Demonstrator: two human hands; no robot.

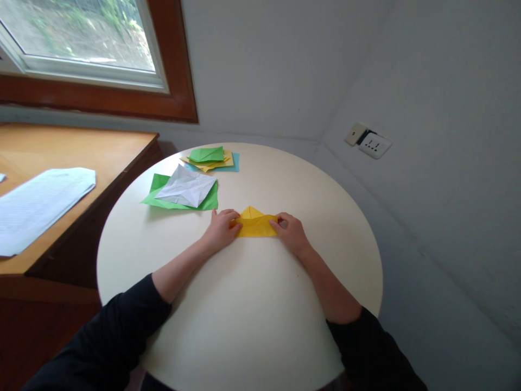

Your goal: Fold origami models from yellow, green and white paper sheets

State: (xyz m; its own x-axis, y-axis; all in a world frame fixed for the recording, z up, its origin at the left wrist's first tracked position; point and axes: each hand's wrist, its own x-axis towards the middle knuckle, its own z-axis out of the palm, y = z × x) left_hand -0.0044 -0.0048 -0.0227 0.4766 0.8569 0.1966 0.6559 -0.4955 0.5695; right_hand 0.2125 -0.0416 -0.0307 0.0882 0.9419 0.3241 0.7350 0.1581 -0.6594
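Note:
A folded sheet of yellow paper [256,226] lies near the middle of the round white table [248,304]. Its front is a long straight band, and a creased triangular peak rises behind it. My left hand [222,228] pinches the paper's left end between thumb and fingers. At the right end, my right hand [291,231] grips it the same way, thumb on the front of the band. Both forearms reach in from the near side in dark sleeves.
Green paper [209,201] with creased white paper [185,186] on top sits at the left. Behind it is a stack with folded green paper [207,155], yellow and blue sheets. A wooden desk [118,149] holding printed papers [44,201] adjoins the left; walls with a socket [375,145] stand right.

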